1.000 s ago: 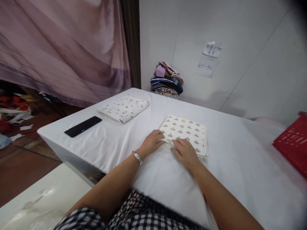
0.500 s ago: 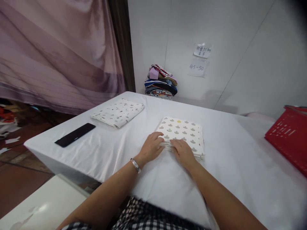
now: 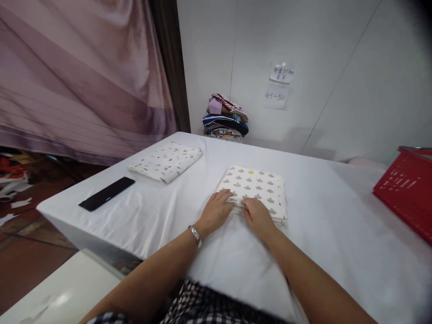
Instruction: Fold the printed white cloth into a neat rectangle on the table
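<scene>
Fingers of the left hand (image 3: 218, 210) and right hand (image 3: 258, 216) are laid flat, together, on the near edge of one folded crown-print cloth (image 3: 257, 191) on the worktop (image 3: 337, 234). A second folded cloth (image 3: 166, 161), one black remote (image 3: 106, 193) and one clothes pile (image 3: 225, 117) are seen beyond.

black phone (image 3: 106, 193); second folded cloth (image 3: 166, 162); clothes pile (image 3: 225, 118); red basket (image 3: 406, 189)

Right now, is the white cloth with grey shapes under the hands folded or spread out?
Folded. The white cloth with grey shapes lies as a compact rectangle with stacked layers along its near edge, where the left hand and right hand rest.
</scene>
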Available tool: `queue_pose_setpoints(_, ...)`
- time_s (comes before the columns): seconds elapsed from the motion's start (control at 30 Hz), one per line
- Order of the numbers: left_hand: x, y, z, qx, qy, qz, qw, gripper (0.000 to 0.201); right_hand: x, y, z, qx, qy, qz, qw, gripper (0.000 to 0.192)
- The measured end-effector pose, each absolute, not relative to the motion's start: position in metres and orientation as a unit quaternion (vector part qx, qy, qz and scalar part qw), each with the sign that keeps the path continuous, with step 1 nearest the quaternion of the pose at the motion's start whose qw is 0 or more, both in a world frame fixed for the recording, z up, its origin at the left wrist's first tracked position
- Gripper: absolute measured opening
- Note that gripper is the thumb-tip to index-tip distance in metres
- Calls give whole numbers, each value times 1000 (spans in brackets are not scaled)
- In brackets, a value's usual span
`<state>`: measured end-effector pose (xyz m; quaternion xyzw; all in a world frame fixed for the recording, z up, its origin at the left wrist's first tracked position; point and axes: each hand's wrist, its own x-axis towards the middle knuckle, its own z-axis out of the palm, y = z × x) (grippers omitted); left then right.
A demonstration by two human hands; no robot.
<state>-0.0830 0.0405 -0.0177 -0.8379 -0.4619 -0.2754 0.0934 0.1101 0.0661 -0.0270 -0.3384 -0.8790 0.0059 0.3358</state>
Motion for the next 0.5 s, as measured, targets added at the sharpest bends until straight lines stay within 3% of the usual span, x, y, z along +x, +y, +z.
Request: queue_pose_setpoints(0.5, -79, 41, -19, -839, -470, -258, 93, 18, 111, 66, -31, -340, -866, -5, 366, 17)
